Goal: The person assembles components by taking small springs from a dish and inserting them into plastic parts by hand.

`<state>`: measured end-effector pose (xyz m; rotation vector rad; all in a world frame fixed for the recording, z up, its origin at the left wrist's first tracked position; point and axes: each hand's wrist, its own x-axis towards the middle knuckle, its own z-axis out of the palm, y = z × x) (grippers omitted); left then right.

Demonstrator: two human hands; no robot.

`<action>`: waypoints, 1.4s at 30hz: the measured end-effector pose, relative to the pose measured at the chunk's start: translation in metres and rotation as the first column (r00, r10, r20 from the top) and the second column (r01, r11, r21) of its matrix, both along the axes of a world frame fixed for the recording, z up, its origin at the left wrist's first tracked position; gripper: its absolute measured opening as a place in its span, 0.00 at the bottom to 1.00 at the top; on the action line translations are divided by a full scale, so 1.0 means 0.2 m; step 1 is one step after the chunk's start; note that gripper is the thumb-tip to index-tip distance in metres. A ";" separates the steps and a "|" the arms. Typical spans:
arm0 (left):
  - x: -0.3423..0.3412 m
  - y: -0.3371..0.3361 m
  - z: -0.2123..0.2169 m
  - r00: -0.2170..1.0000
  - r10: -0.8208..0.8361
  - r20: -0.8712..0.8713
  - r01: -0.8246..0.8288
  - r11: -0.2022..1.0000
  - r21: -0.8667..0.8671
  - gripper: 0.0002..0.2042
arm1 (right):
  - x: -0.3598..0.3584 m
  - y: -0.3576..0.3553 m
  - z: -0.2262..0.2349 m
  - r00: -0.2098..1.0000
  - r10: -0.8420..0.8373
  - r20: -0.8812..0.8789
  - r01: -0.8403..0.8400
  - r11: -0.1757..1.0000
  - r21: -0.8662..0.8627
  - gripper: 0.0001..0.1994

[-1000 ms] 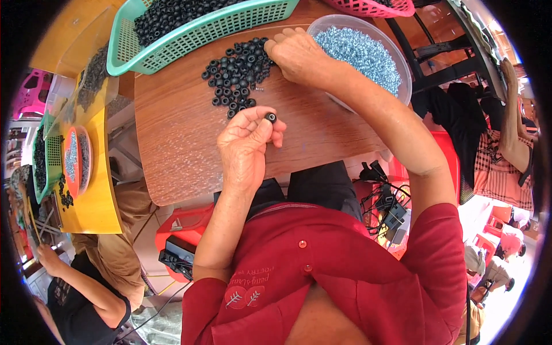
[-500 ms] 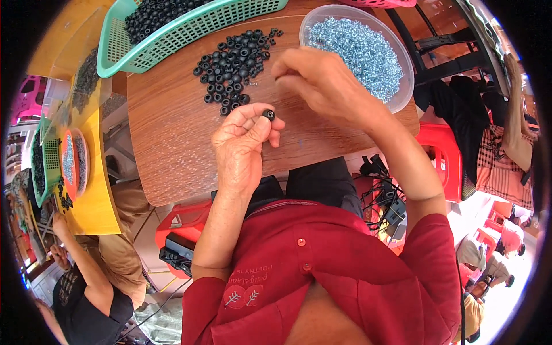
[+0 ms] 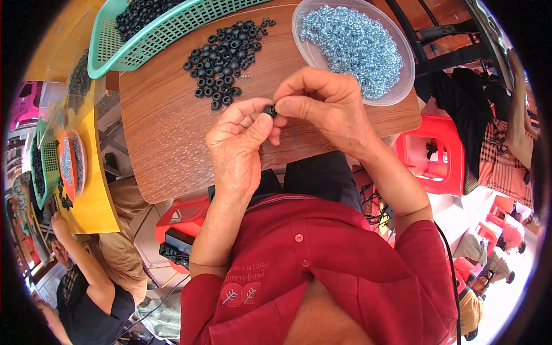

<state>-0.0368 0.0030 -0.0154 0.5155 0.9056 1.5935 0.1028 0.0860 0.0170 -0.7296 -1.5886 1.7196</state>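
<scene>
Above the wooden surface (image 3: pixel 172 132), both hands' fingers (image 3: pixel 261 123) pinch one small black ring (image 3: pixel 269 109) between them, closed tight, while a loose pile of black rings (image 3: pixel 225 54) apparently awaits handling.

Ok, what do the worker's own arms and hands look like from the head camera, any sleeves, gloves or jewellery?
Both the left hand and the right hand are bare: no gloves, rings or watch show. The forearms are uncovered up to short red sleeves of a buttoned red shirt with a small pale leaf emblem on the chest. A thin black cable runs past the right upper arm.
</scene>
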 end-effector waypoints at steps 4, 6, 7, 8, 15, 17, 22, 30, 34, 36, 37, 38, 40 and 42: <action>0.02 0.00 -0.01 0.999 0.012 -0.053 -0.010 0.999 0.042 0.10 | 0.01 -0.02 -0.01 1.000 -0.028 -0.004 0.028 0.999 0.022 0.03; 0.03 0.00 -0.01 0.997 0.030 -0.068 -0.028 0.999 0.032 0.10 | 0.02 -0.04 -0.02 0.998 -0.069 0.015 0.068 0.995 0.069 0.02; 0.03 0.00 -0.01 0.997 0.031 -0.070 -0.029 0.999 0.032 0.10 | 0.02 -0.05 -0.03 0.993 -0.111 0.031 0.107 0.987 0.118 0.02; 0.03 0.00 -0.01 0.995 0.030 -0.090 -0.027 0.999 0.036 0.10 | 0.02 -0.05 -0.03 0.993 -0.111 0.030 0.107 0.987 0.117 0.02; 0.06 -0.01 0.01 0.987 0.032 -0.154 -0.023 0.998 0.058 0.12 | 0.05 -0.05 0.02 0.995 -0.090 0.030 0.092 0.993 -0.075 0.03; 0.07 -0.02 0.00 0.977 0.056 -0.207 -0.044 0.997 0.062 0.12 | 0.06 -0.05 0.02 0.995 -0.086 0.044 0.090 0.992 -0.091 0.03; 0.09 -0.03 0.01 0.941 0.092 -0.325 -0.080 0.996 0.049 0.12 | 0.08 -0.04 0.01 0.979 -0.105 0.174 0.100 0.994 0.038 0.05; 0.08 -0.04 -0.03 0.741 0.133 -0.658 -0.105 0.991 0.082 0.11 | 0.07 -0.02 0.04 0.916 -0.196 0.349 -0.005 0.867 0.499 0.06; 0.08 -0.04 -0.03 0.823 0.134 -0.552 -0.119 0.991 0.064 0.11 | 0.06 -0.04 0.03 0.926 -0.183 0.329 0.057 0.932 0.357 0.06; 0.09 -0.03 0.00 0.938 0.090 -0.334 -0.080 0.996 0.043 0.11 | 0.07 -0.02 0.03 0.946 -0.146 0.290 0.073 0.966 0.248 0.05; 0.09 -0.03 0.01 0.938 0.091 -0.334 -0.081 0.996 0.044 0.11 | 0.07 -0.02 0.03 0.963 -0.114 0.245 0.083 0.988 0.134 0.05; 0.09 -0.03 0.01 0.952 0.077 -0.297 -0.073 0.997 0.025 0.11 | 0.06 -0.03 0.02 0.963 -0.113 0.245 0.082 0.987 0.135 0.05; 0.09 -0.02 0.01 0.964 0.062 -0.258 -0.063 0.998 0.007 0.11 | 0.05 -0.06 -0.03 0.981 -0.136 0.139 0.129 0.990 0.056 0.04; 0.09 -0.01 0.00 0.988 0.054 -0.148 -0.060 0.998 -0.036 0.10 | 0.05 -0.06 -0.07 0.968 -0.202 0.146 0.140 0.926 0.351 0.05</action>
